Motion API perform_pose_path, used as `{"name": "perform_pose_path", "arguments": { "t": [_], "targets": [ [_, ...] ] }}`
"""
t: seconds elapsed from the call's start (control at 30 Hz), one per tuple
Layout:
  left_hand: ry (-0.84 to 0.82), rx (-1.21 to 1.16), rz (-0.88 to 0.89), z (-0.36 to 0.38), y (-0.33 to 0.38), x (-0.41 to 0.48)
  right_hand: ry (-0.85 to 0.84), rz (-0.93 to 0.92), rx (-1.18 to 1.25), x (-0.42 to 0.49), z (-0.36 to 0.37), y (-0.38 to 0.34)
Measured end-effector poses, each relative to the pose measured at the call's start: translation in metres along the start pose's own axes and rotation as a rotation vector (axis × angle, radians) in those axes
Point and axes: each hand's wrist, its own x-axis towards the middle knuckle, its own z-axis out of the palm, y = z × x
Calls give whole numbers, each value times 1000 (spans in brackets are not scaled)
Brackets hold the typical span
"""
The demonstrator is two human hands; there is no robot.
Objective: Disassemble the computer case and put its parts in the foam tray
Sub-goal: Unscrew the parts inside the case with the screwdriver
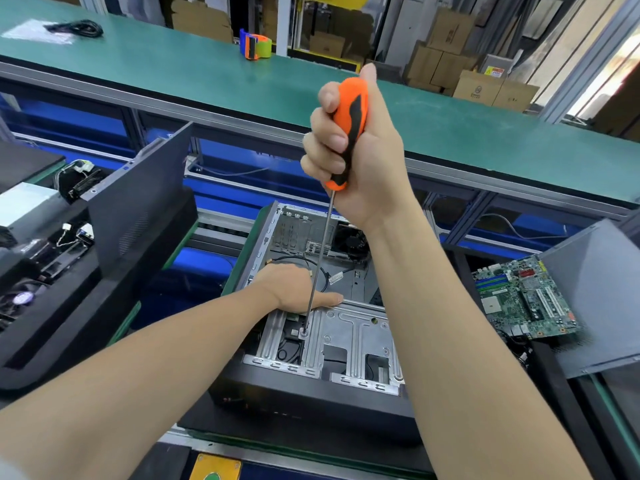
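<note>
Case: computer case (311,400) lies open-side up, centre of bench, between two black foam trays
Case contents: silver drive bracket (353,327) across near half; 1 black fan (349,240) at far end; loose black cables (323,271) on floor
Right hand: right hand (370,150) fisted round orange-black handle of screwdriver (348,112), thumb on top, held high over case
Screwdriver tip: on a screw (304,333) at bracket's left part, shaft nearly upright
Left hand: left hand (287,285) rests palm down on bracket's far edge, thumb straight along it, touching shaft; fingers hidden, grip cannot tell
Left tray: left foam tray (69,327) holds 1 dark side panel (138,209) standing tilted, 1 silver power supply (24,209), wired black parts, blurry
Right tray: right foam tray (543,365) holds 1 green motherboard (523,299), flat; 1 grey panel (595,299) just beside it, overlapping its right edge
Belt behind: green conveyor belt (207,74) with 1 tape dispenser (258,45), 1 bundle of black cable (76,29) on clear plastic
Background: stacked cardboard boxes (485,84), number unclear
Counts: 2 hands, 1 screwdriver, 2 trays, 2 panels, 1 motherboard
</note>
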Motion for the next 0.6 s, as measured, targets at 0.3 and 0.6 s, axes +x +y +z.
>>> {"name": "perform_pose_path", "arguments": {
  "t": [0.3,0.6],
  "targets": [
    [-64,-10,-6,-4,1,0,65,-150,-116,-4,-1,4],
    [-46,0,3,-1,2,0,611,-107,-383,4,21,-5]
  ]
}}
